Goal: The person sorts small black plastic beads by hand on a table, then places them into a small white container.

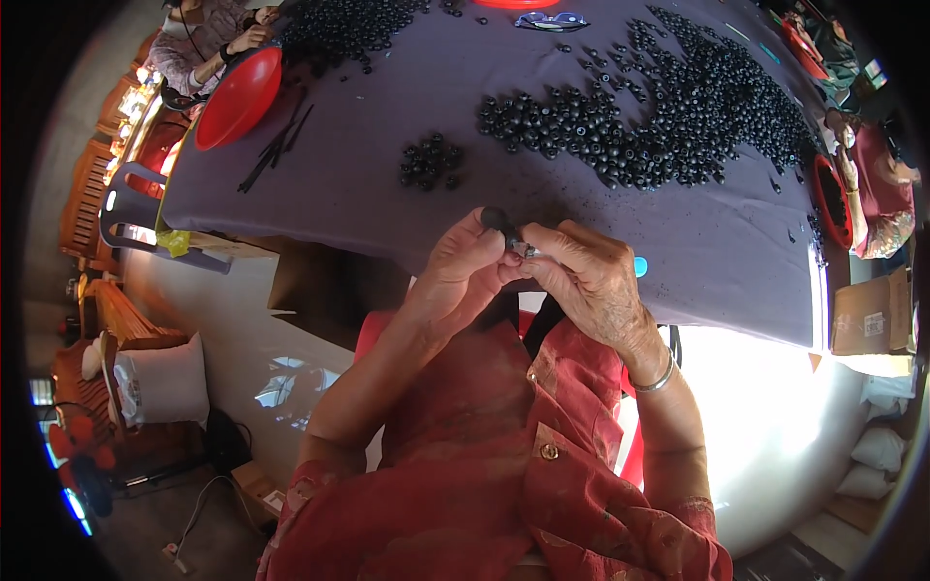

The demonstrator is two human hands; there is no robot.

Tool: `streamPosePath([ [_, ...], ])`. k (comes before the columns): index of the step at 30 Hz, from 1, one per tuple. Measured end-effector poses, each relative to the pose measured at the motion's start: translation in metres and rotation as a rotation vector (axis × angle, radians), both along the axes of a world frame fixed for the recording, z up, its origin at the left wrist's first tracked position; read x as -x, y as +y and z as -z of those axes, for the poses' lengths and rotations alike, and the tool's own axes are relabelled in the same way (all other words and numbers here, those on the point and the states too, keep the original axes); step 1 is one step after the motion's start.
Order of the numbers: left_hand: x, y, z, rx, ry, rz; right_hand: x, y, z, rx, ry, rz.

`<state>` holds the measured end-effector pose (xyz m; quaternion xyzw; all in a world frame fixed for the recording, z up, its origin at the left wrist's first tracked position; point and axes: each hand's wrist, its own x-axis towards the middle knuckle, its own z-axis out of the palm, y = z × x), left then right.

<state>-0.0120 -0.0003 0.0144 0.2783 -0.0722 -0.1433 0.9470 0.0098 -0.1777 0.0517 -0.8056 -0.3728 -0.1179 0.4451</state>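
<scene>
My left hand (463, 259) and my right hand (593, 283) meet in front of my chest, at the near edge of the cloth-covered table (368, 208). The left fingers are closed on a small dark rounded piece (498, 219). My right thumb and fingers pinch close against it, and what lies between the fingertips is too small to make out. Beside the right hand a bright blue round end (640, 266) shows; I cannot tell whether the hand holds it. Just beyond my hands lies a small cluster of black bead-like pieces (430, 162).
A large spread of black bead-like pieces (630, 131) covers the right of the table, and another heap (339, 34) lies far left. A red basin (239, 99) stands near thin black strips (276, 145). Glasses (552, 21) lie at the back. Other people sit at both sides.
</scene>
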Motion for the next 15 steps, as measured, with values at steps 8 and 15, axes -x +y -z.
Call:
streamPosePath([
  [8, 0.0, 0.0, 0.003, -0.003, -0.01, -0.01, 0.002, 0.002, 0.0, 0.018, 0.01, 0.047],
  [15, 0.009, -0.019, 0.006, -0.194, 0.099, -0.043, -0.002, 0.012, 0.002, 0.057, 0.034, 0.221],
])
